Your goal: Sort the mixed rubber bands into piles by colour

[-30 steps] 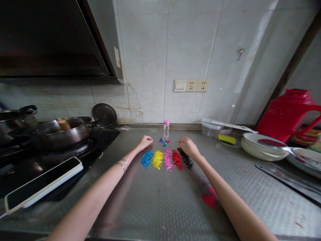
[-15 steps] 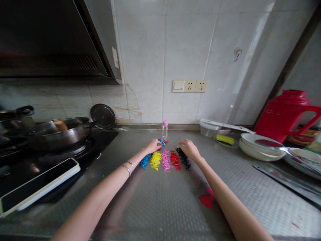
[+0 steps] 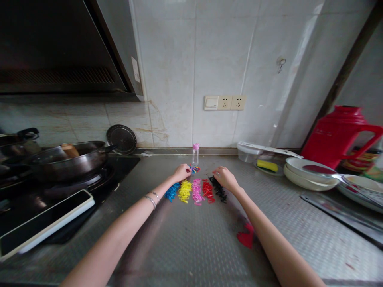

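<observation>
Small coloured pieces, too small to name surely, lie in rows on the metal counter: a blue row (image 3: 171, 192), a yellow row (image 3: 184, 191), a pink row (image 3: 197, 192), a red row (image 3: 208, 191) and a black row (image 3: 220, 190). Behind them is a small mixed-colour pile (image 3: 196, 169), in front of a clear bottle (image 3: 195, 156) with a pink cap. My left hand (image 3: 182, 172) has its fingertips pinched at the pile's left edge; what they hold is hidden. My right hand (image 3: 226, 177) is curled at the far end of the black row, its fingertips partly hidden.
At left a phone-like slab (image 3: 48, 223) lies across the black stove (image 3: 119, 171), near a steel pan (image 3: 68, 163). To the right are a plastic tub (image 3: 247, 153), a yellow sponge (image 3: 267, 166), stacked bowls (image 3: 308, 179), a knife-like blade (image 3: 338, 217) and a red thermos jug (image 3: 338, 137).
My left fingertips have drawn back very slightly from the mixed pile, and more of its pieces show. My right hand stays by the black row. The whole view has shifted a little.
</observation>
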A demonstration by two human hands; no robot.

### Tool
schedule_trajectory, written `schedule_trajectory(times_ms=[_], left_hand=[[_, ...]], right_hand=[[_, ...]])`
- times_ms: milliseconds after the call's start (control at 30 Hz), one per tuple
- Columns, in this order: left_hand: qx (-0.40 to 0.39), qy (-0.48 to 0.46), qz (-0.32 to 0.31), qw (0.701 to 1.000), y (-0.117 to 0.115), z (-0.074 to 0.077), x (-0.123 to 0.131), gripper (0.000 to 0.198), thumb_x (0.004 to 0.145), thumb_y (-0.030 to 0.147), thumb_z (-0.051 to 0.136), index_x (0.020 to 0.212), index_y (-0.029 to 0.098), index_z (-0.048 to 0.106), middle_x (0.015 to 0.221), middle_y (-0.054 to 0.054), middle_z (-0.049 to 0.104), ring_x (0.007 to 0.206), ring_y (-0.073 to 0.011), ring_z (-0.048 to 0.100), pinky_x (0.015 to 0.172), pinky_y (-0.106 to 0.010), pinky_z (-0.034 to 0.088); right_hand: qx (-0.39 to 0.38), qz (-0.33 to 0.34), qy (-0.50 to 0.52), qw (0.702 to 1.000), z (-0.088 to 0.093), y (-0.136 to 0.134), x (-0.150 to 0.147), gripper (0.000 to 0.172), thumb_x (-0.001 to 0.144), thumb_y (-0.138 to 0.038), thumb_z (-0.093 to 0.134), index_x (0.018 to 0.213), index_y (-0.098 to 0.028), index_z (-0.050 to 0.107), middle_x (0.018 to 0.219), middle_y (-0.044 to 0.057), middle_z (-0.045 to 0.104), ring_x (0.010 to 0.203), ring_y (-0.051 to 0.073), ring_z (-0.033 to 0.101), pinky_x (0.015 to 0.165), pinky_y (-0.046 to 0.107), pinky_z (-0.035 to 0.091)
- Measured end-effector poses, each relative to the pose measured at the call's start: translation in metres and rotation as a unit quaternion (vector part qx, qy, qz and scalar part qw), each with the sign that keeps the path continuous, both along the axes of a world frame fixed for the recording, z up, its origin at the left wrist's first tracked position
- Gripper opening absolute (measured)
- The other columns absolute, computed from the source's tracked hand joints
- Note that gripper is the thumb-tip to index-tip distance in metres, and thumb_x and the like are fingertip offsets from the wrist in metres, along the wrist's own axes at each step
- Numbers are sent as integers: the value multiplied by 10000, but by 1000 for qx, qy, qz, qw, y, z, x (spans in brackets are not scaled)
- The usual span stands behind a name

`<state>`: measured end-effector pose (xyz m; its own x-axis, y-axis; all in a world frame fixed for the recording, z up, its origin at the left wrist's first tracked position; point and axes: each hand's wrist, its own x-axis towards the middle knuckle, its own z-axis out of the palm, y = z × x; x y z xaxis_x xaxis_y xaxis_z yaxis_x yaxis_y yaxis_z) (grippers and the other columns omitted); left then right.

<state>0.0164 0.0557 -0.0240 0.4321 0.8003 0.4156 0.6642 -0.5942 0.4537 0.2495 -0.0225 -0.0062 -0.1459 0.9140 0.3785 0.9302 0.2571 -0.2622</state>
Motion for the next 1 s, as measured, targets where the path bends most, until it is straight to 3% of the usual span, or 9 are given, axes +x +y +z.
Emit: schedule_trajectory(times_ms=[367,567,833,1000], left_hand=[[-39,-33,8,999,-26,19,-72,113,589,218,589,604,151,678,627,-45,624,586,-132,509,602,-230,373],[-94,-67,22,993,-42,24,-87,132,570,241,600,607,141,679,620,-45,641,581,-137,531,595,-229,388],[-171,-79,-19,982,-42,13,-100,181,580,241,596,694,127,679,684,-56,662,640,-153,576,618,-231,417],[-155,-114,29,981,-41,7,-106,186,605,196,554,734,134,673,744,-58,668,708,-158,585,685,-250,426]], right_hand=[[1,14,-4,1000,-3,0,-5,270,779,-248,391,899,-211,629,961,40,572,941,144,483,764,210,359],[-8,23,-11,1000,-4,1,-6,264,772,-250,403,898,-208,631,962,42,573,939,143,486,777,213,358],[-4,24,-17,1000,-4,-1,-7,269,771,-246,400,896,-209,636,958,42,575,920,143,491,757,211,364],[-5,20,-13,1000,-4,0,-13,271,769,-244,402,909,-209,632,971,43,574,935,145,486,761,208,361]])
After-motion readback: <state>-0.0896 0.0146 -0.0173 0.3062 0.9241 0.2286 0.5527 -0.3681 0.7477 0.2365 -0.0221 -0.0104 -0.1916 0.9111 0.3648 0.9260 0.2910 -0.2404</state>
